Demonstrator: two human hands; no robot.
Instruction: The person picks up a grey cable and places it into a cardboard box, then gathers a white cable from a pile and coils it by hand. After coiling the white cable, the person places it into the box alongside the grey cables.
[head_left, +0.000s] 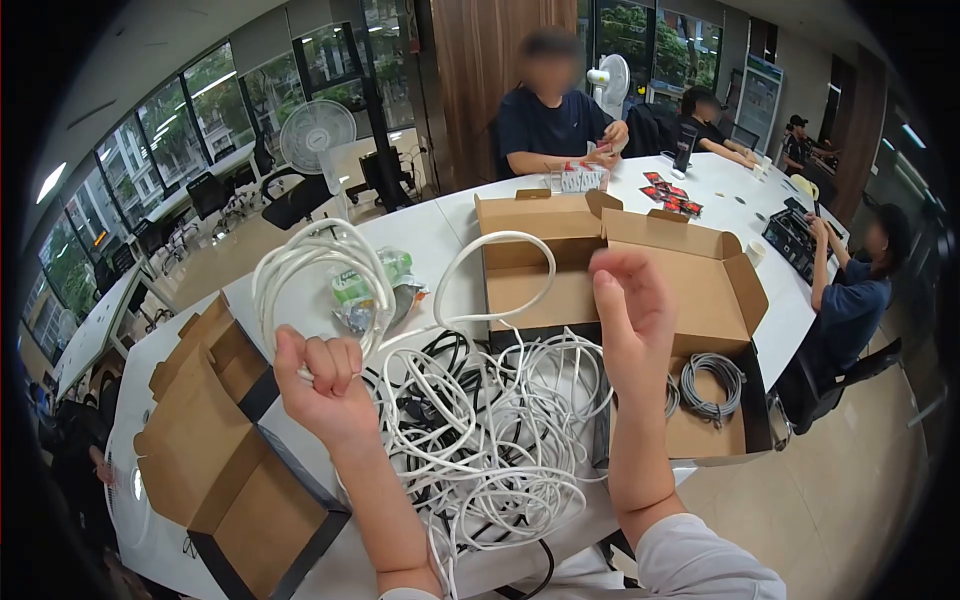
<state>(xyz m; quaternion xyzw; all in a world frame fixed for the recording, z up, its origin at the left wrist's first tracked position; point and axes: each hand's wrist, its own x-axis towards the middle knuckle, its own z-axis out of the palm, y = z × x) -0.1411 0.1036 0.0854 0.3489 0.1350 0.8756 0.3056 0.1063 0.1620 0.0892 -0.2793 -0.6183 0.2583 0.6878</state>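
My left hand point(322, 378) is closed round a coil of white cable point(268, 290), held up above the left part of the table. From that coil a loose white loop arcs to the right and drops toward the pile. My right hand point(637, 305) is raised just right of this loop, apart from it, its fingers loosely curled and slightly blurred, with nothing visible in them. Between my forearms lies a tangled heap of white and black cables point(490, 440). Coiled grey cable point(712, 388) rests in the open cardboard box point(690, 275) on the right, partly behind my right forearm.
Another open box point(545, 270) stands behind the heap, and more open boxes point(235, 470) sit at left. A green-and-clear plastic package point(375, 290) lies behind the coil. Across the table point(450, 215) a person point(550, 130) handles small items; another person point(860, 280) works at right.
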